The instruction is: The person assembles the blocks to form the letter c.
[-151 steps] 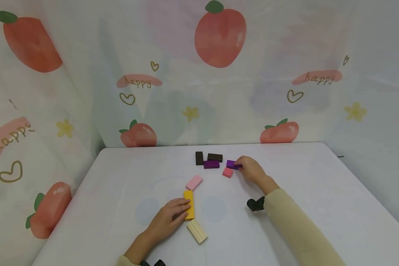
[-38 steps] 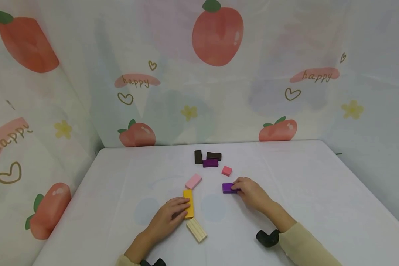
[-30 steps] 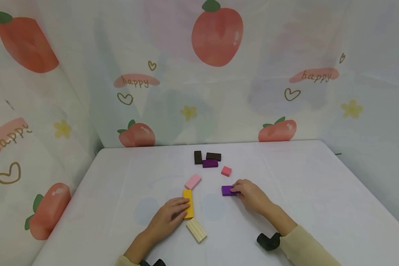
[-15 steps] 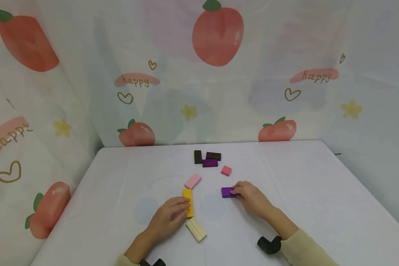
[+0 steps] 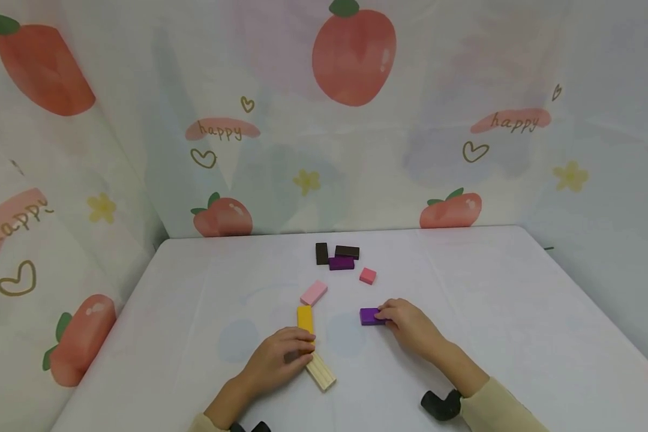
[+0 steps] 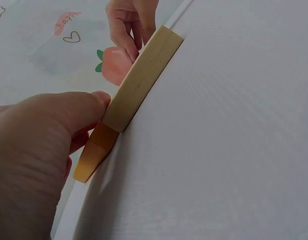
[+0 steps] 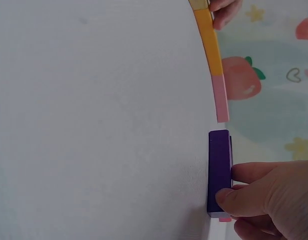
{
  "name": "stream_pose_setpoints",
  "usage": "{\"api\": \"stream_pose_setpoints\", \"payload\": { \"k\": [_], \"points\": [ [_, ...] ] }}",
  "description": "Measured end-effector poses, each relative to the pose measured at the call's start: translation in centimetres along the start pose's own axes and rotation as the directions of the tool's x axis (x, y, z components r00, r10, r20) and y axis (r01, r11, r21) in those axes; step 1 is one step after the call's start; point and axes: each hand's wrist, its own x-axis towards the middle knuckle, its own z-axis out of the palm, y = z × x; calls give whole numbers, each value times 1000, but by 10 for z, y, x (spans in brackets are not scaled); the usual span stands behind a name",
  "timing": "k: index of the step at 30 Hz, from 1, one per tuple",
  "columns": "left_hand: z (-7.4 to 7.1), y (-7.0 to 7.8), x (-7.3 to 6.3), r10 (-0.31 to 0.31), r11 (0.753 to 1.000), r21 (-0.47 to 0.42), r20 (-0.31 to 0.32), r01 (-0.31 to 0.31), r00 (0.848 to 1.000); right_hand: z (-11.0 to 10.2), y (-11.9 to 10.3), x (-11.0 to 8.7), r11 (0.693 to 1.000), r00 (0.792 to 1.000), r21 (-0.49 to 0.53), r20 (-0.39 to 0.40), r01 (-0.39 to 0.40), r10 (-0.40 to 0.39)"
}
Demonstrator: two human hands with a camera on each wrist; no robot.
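My right hand [image 5: 413, 327] pinches a purple block [image 5: 371, 317] between thumb and fingers, right of the centre. In the right wrist view the thumb lies on the purple block's [image 7: 220, 170] near side. My left hand [image 5: 278, 359] reaches across where a yellow block [image 5: 305, 317] meets a pale wooden block [image 5: 321, 373] with lines along its top. Its fingertips rest over that join; in the left wrist view the thumb touches the near end of the wooden block [image 6: 146, 80]. A pink block [image 5: 314, 292] adjoins the yellow block's far end.
Toward the back lie two dark brown blocks [image 5: 321, 253], a darker purple block [image 5: 341, 263] and a small red block [image 5: 368, 275]. A white cloth covers the table [image 5: 205, 288]. Printed fabric [image 5: 281, 78] hangs behind and to the left.
My right hand has brought the purple block from beside the red block toward the front. My left hand has shifted along the yellow block to its join with the wooden block.
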Motion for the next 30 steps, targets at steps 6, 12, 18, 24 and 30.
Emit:
{"api": "stream_pose_setpoints", "payload": {
  "k": [6,12,18,24,30],
  "points": [
    [0,1,2,-18,1000,3,8,18,1000,1,-4,-9,998,998,-1,-33,57,-57],
    [0,0,1,-10,1000,9,-4,10,1000,2,-8,-16,996,995,-1,-56,88,-88],
    [1,-1,1,-11,1000,8,-7,11,1000,1,-14,-20,997,996,13,-47,78,-78],
    [0,0,1,-47,999,-1,10,47,999,4,-21,-27,996,996,34,-33,85,-84],
    [1,0,0,-20,1000,13,-1,20,1000,5,-28,-31,995,996,51,-19,87,-86]
  ]
}}
